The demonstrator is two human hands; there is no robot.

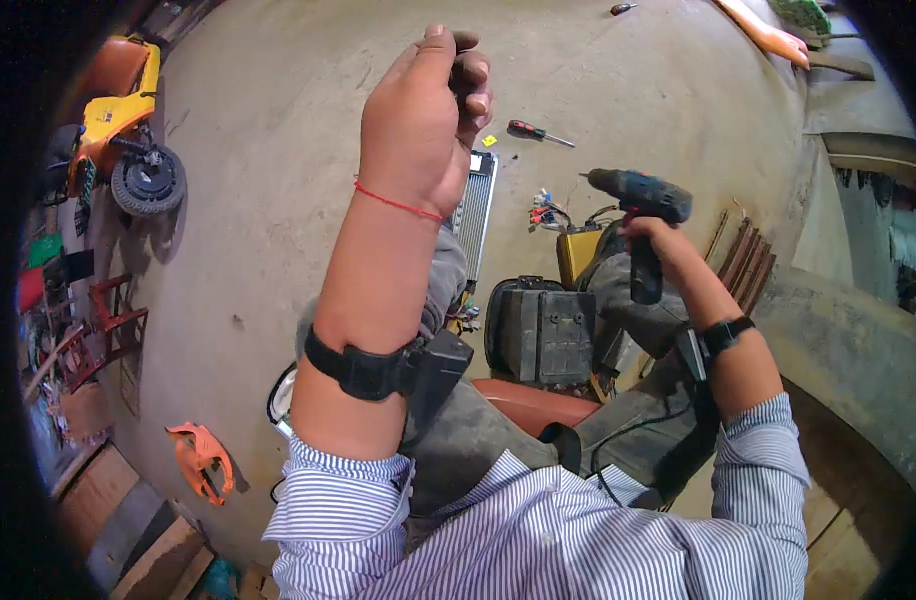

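My left hand (423, 120) is raised at the upper middle, wrist with a red cord, fingers curled; what they hold, if anything, is hidden. My right hand (658, 243) grips a dark cordless drill (643, 195) by its handle, its tip pointing left. Below them are a black box-like part (543, 335), a yellow case (580, 255) with coloured wire connectors (548, 215), and a long finned metal unit (483, 200) partly behind my left arm. A red-handled screwdriver (538, 133) lies on the floor beside my left hand.
A yellow-orange scooter (113, 120) lies at the left, with clutter (73, 350) below it and an orange plastic part (200, 460) on the floor (228, 250). Rusty metal strips (748, 260) lie at the right, a small tool (623, 8) at the top, beside a concrete ledge (858, 300).
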